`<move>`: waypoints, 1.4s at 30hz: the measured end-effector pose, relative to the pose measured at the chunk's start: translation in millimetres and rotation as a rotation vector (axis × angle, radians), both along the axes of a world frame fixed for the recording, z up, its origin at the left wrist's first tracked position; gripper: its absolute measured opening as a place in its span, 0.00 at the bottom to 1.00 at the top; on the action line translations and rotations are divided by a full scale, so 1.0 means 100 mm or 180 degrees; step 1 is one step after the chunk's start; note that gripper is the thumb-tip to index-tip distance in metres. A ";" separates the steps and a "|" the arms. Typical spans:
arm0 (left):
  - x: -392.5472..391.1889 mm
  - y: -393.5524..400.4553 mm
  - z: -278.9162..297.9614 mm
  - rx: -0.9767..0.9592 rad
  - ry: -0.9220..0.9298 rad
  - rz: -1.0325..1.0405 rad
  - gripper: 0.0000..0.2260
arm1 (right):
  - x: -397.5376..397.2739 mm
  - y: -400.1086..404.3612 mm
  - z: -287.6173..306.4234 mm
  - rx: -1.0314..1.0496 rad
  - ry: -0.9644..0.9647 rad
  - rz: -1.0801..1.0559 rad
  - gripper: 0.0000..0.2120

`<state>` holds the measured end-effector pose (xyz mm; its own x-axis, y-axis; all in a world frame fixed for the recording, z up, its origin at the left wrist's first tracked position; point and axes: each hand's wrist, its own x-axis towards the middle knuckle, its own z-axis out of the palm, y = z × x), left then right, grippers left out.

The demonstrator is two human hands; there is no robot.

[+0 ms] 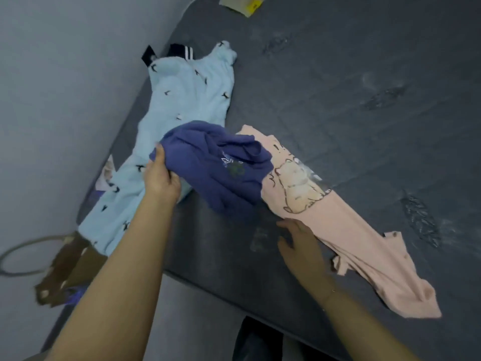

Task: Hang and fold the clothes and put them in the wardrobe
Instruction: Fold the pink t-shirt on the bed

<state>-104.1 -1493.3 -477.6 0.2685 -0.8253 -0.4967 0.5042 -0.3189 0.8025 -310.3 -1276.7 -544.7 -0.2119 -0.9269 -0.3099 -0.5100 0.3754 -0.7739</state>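
Clothes lie scattered over a dark grey mattress (338, 87), and the person leans over its near edge with both arms stretched out. Their left hand (161, 175) grips a bunched edge of the dark blue garment (221, 168), fingers curled round the cloth and thumb tucked under it, so the fabric rises in a crumpled heap just beyond the knuckles. A small pale print shows on the blue cloth near its middle.

Right hand (302, 246) is spread, fingers relaxed and reaching forward, its fingertips at the near edge of the pink garment (346, 225); whether they actually touch the fabric I cannot tell, since the hand is blurred. The pink piece stretches from under the blue heap, between the two hands, out past the right hand towards the mattress edge, and it carries a cartoon animal print just beyond the right fingertips.

Beyond and to the outside of the left hand lies a light blue garment (182, 100) dotted with small dark figures, laid long along the mattress side, with a dark striped cuff (182, 51) at its far end. Below the left forearm, on the floor, sit a brown piece of cardboard (65, 272) and a pale loop of cable (23, 252). Far beyond both hands, a yellowish packet (243, 5) rests at the mattress's top edge.
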 end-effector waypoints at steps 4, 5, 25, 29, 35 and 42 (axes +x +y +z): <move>0.66 -0.38 0.02 -0.0173 -0.1453 -0.0148 0.11 | 0.39 -0.39 0.04 -0.0027 0.0113 0.0073 0.15; 0.76 -0.44 -0.06 -0.0080 -0.1636 -0.0435 0.17 | 0.45 -0.47 0.03 -0.0022 0.0127 0.0093 0.15; -0.82 0.11 -1.97 0.1267 -0.1271 -0.2071 0.24 | -0.38 -1.09 -1.29 0.0053 0.1513 0.0251 0.09; -0.86 0.20 -1.99 0.1173 -0.1656 -0.2185 0.16 | -0.43 -0.77 -1.14 -0.0111 -0.0111 -0.1621 0.04; -0.78 0.85 -1.86 0.1522 -0.1006 -0.2842 0.15 | -0.28 0.01 -0.78 0.0407 -0.2494 -0.3336 0.09; -0.60 1.60 -1.73 0.1937 -0.0059 -0.2637 0.18 | -0.37 0.87 -0.53 0.1083 -0.1799 -0.3368 0.10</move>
<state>-164.3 -1333.1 -650.7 -0.2590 -0.3647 -0.8944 -0.0700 -0.9165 0.3940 -347.3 -1189.6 -597.5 -0.5636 -0.2376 -0.7911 0.5367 0.6227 -0.5694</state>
